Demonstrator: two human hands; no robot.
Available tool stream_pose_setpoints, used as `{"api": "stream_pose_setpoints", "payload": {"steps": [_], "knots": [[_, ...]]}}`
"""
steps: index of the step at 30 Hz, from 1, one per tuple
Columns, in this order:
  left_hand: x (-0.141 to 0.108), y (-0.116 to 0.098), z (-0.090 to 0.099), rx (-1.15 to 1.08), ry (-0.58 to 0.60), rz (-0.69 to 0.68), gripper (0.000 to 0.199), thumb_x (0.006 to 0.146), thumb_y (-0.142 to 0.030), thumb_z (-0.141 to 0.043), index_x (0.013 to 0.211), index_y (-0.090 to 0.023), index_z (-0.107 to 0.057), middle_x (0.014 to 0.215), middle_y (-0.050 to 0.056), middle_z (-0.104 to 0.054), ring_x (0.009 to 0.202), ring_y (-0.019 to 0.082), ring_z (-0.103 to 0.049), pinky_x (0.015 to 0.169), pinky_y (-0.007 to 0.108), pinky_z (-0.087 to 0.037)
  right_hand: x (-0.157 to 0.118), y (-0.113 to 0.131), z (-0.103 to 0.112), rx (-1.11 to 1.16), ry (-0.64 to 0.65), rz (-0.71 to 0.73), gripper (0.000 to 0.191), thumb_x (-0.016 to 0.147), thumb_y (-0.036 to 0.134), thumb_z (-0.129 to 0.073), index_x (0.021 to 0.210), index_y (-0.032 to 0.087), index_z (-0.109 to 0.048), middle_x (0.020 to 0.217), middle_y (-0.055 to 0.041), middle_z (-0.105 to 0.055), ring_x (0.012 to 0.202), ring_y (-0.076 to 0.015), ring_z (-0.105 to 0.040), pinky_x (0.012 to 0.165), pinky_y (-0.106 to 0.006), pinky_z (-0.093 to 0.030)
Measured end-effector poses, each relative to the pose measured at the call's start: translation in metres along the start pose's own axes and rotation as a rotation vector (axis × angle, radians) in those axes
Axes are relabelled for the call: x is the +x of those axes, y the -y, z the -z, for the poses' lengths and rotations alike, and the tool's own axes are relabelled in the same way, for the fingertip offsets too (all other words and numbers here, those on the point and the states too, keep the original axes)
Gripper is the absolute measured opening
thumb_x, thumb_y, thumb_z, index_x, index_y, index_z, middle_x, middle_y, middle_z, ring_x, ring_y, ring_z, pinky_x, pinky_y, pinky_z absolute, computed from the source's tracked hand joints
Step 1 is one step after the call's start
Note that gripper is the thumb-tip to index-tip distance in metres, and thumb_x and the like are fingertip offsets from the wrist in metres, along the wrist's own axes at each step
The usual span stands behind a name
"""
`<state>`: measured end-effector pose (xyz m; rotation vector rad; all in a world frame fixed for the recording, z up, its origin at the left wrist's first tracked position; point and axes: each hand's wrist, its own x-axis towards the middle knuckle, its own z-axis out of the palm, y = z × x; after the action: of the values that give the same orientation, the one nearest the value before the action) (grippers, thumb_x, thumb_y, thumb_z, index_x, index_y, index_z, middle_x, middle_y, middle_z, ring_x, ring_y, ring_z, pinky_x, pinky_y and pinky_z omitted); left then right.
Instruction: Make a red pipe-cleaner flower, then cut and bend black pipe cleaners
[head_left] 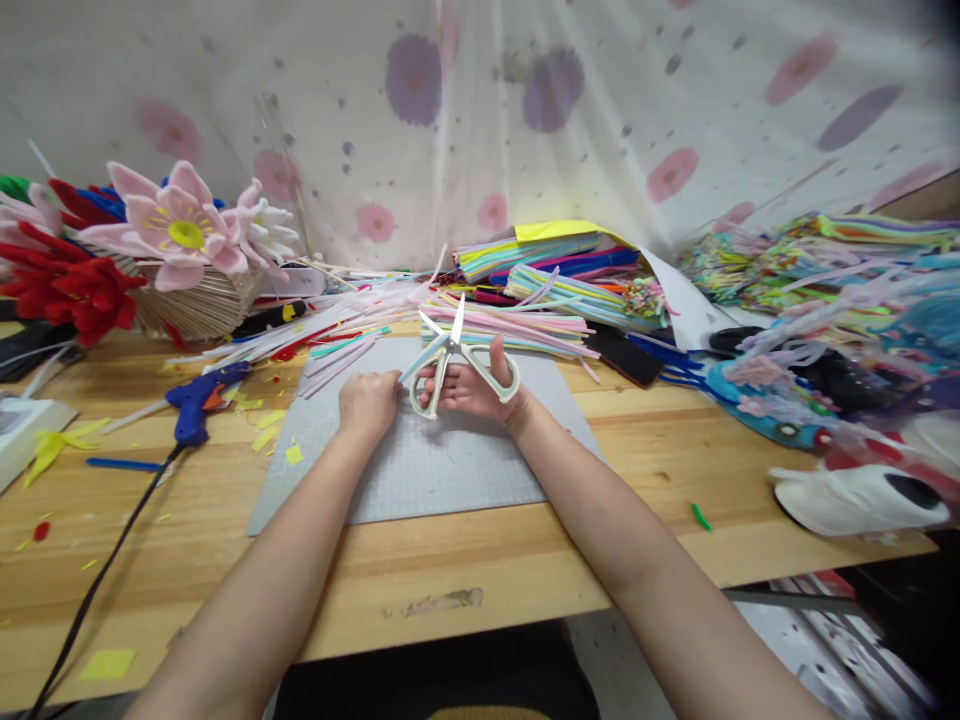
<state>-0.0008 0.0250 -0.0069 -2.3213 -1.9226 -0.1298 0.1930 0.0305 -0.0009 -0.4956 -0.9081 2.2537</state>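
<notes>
My right hand [469,388] has its thumb and fingers in the handle loops of a pair of scissors [453,346]. The blades stand apart and point away from me. My left hand [369,408] is a closed fist just left of the scissors. From its finger side a light blue fuzzy stem, like a pipe cleaner [421,362], runs up toward the blades. Whether the blades touch it I cannot tell. Both hands are above a grey cutting mat [450,470].
Bundles of coloured pipe cleaners [555,285] lie behind the mat, beside a dark phone [624,355]. To the left are a blue glue gun [196,402] with its cord, yellow scraps [294,454] and fuzzy flowers [184,232]. A white roll [847,498] lies at right.
</notes>
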Motion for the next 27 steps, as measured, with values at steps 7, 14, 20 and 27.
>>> {"api": "stream_pose_setpoints", "payload": {"steps": [7,14,20,27], "knots": [[0.002,-0.001,-0.001,-0.05,-0.013,0.056,0.038,0.09,-0.032,-0.034,0.111,-0.024,-0.065,0.094,0.012,-0.07,0.088,0.025,-0.063,0.072,0.033,-0.039,-0.008,0.004,-0.001,0.023,-0.138,0.085,0.084,0.072,0.083,-0.028,0.1,0.01,-0.06,0.086,-0.0132,-0.065,0.089,-0.0235,-0.06,0.087,-0.04,-0.046],[0.005,0.007,-0.001,-0.097,-0.036,0.105,0.037,0.089,-0.032,-0.036,0.109,-0.024,-0.067,0.091,0.012,-0.07,0.088,0.026,-0.063,0.069,0.033,-0.038,-0.008,0.0,0.0,0.02,-0.1,0.076,0.091,0.066,0.087,-0.025,0.095,0.009,-0.061,0.082,-0.0118,-0.064,0.081,-0.0224,-0.06,0.084,-0.039,-0.047],[0.005,0.01,-0.003,-0.087,-0.036,0.126,0.037,0.088,-0.033,-0.038,0.109,-0.023,-0.067,0.091,0.012,-0.07,0.089,0.027,-0.063,0.072,0.033,-0.04,-0.006,-0.001,-0.005,0.019,-0.091,0.074,0.08,0.07,0.084,-0.025,0.082,0.013,-0.059,0.066,-0.0047,-0.057,0.062,-0.0162,-0.054,0.068,-0.034,-0.048],[0.004,0.013,-0.004,-0.067,-0.018,0.129,0.038,0.088,-0.032,-0.038,0.113,-0.023,-0.065,0.094,0.011,-0.07,0.091,0.026,-0.062,0.074,0.033,-0.04,-0.006,-0.001,-0.003,-0.043,-0.067,0.014,0.074,0.073,0.082,-0.026,0.073,0.014,-0.054,0.056,0.0004,-0.046,0.049,-0.0107,-0.044,0.052,-0.026,-0.042]]}}
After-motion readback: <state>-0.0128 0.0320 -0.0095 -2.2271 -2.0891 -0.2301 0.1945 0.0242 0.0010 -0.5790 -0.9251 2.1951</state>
